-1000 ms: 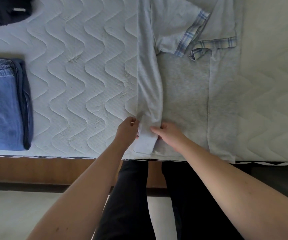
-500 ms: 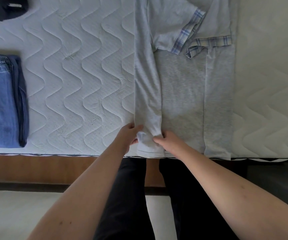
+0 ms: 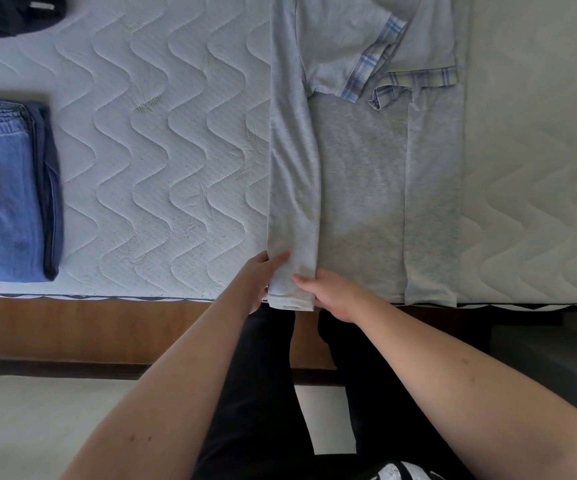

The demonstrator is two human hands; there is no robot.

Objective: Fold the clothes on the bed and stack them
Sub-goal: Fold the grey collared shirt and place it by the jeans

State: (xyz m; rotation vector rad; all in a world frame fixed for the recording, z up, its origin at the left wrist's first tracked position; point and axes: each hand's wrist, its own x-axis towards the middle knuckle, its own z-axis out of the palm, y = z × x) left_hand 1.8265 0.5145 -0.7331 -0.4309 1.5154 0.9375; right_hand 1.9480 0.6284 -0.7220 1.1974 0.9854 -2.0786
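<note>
- The left hand is pinching the outer side of the folded-in flap at the hem of the grey T-shirt, thumb lying on top of the cloth, the other fingers hidden under or behind it.
- The right hand is gripping the inner side of that same flap at the hem, fingers curled onto the fabric.
- The T-shirt is lying lengthwise in the centre and upper right of the frame on the quilted mattress, its hem reaching the near bed edge just above the hands.
- Both long sides are sitting turned inward, and the two plaid-trimmed sleeves are lying folded across the chest near the top of the frame.
- By my judgement the lengthwise folds are done; the cross fold from hem toward collar is not yet made, and the shirt is not yet stacked.
- A folded pile of blue clothes is resting at the left edge of the frame, well apart from the shirt.
- A dark garment is lying in the upper left corner, seemingly unfolded, so probably awaiting its turn.
</note>
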